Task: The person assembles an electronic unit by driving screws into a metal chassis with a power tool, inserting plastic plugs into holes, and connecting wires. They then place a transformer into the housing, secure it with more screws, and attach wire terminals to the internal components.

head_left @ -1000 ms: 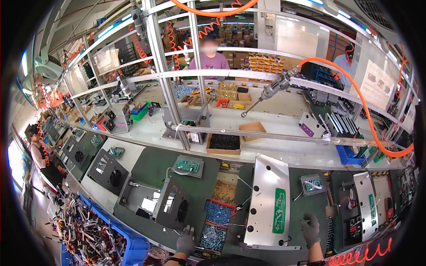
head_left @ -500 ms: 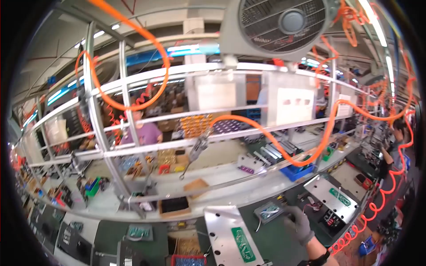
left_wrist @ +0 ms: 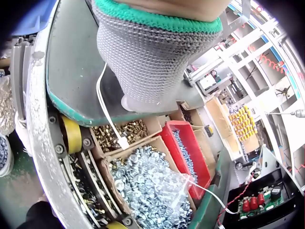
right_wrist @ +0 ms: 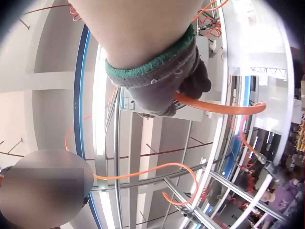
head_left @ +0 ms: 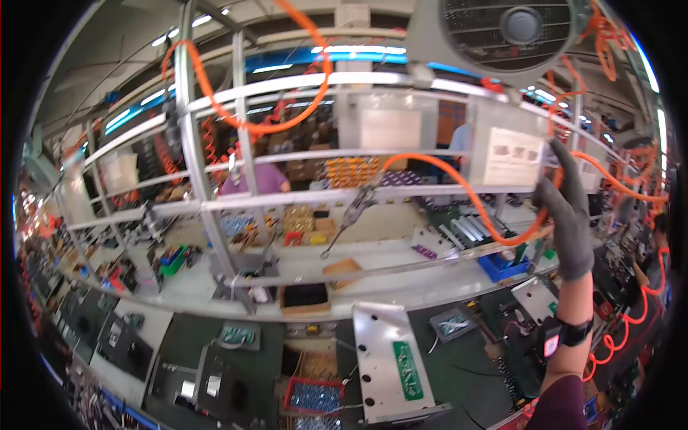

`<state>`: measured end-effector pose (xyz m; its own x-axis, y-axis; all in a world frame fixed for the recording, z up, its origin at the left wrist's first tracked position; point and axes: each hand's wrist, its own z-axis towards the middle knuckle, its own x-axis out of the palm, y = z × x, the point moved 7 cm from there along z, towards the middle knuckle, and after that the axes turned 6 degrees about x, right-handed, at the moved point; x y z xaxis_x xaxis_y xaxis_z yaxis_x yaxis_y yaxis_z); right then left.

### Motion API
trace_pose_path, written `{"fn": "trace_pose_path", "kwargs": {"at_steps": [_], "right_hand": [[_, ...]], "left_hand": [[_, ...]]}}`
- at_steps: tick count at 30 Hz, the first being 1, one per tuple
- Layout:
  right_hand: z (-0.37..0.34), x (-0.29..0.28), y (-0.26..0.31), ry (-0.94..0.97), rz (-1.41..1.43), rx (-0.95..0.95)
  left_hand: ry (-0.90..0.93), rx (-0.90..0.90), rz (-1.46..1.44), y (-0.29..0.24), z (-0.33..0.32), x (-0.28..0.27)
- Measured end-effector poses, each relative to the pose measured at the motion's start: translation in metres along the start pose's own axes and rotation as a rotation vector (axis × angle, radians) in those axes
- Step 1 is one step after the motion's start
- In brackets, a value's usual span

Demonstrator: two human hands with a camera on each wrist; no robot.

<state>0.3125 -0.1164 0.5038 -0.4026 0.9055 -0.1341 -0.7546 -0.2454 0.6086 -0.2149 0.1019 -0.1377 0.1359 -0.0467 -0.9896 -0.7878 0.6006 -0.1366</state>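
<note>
1. Workshop line, green-topped bench (head_left: 453, 350).
2. Orange hose (right_wrist: 224, 108) hangs above bench, at gloved right hand (head_left: 571, 222); fingers and thumb apart, contact unclear.
3. Hose runs to driver (head_left: 356, 207).
4. Gloved left hand (left_wrist: 148, 67) near red bin (left_wrist: 195, 150); fingers mostly hidden, grip can't tell.
5. Metal panel (head_left: 378, 358) on bench.

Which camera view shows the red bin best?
The left wrist view: it shows the red bin close up, with small metal parts inside. The head view shows it much smaller, near the bottom edge. The right wrist view, aimed upward, does not show it.
</note>
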Motion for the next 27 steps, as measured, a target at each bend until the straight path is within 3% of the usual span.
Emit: {"fn": "trace_pose_path", "kwargs": {"at_steps": [2,4,6,7,9,13,17,19,21,22,23,25,26,27], "right_hand": [[-0.049,0.006,-0.034,-0.005,-0.119,-0.008],[-0.114,0.015,-0.058,0.115,-0.26,0.131],[-0.168,0.018,-0.066,0.158,-0.323,0.168],[-0.18,0.025,-0.063,0.173,-0.312,0.174],[-0.203,0.026,-0.067,0.111,-0.275,0.257],[-0.25,0.038,-0.087,0.214,-0.304,0.23],[-0.309,0.087,-0.096,0.657,-0.257,0.419],[-0.327,0.102,-0.096,0.715,-0.237,0.378],[-0.335,0.108,-0.099,0.785,-0.436,0.236],[-0.33,0.113,-0.096,0.75,-0.375,0.424],[-0.331,0.114,-0.098,0.76,-0.386,0.442],[-0.33,0.113,-0.104,0.74,-0.363,0.447],[-0.328,0.115,-0.102,0.736,-0.354,0.411],[-0.328,0.119,-0.101,0.701,-0.377,0.438]], "left_hand": [[0.063,-0.136,-0.058,-0.025,-0.002,-0.038],[0.066,-0.215,-0.063,-0.023,-0.004,-0.022],[-0.258,-0.013,0.176,-0.031,-0.014,-0.023],[-0.248,-0.028,0.182,-0.036,-0.009,-0.029],[0.14,-0.237,0.106,-0.025,-0.006,-0.017],[0.13,-0.264,0.029,-0.002,-0.005,-0.003],[0.144,-0.279,0.019,0.012,-0.004,-0.025],[0.193,-0.401,-0.016,0.016,0.001,-0.031],[0.179,-0.392,0.016,0.017,0.007,-0.028],[0.153,-0.384,0.046,0.016,0.008,-0.028],[0.176,-0.378,0.043,0.008,0.009,-0.032],[0.196,-0.106,0.018,-0.022,0.023,-0.04],[0.304,0.013,-0.01,-0.02,0.02,0.002],[0.304,-0.04,-0.063,-0.022,0.014,0.015]]}}
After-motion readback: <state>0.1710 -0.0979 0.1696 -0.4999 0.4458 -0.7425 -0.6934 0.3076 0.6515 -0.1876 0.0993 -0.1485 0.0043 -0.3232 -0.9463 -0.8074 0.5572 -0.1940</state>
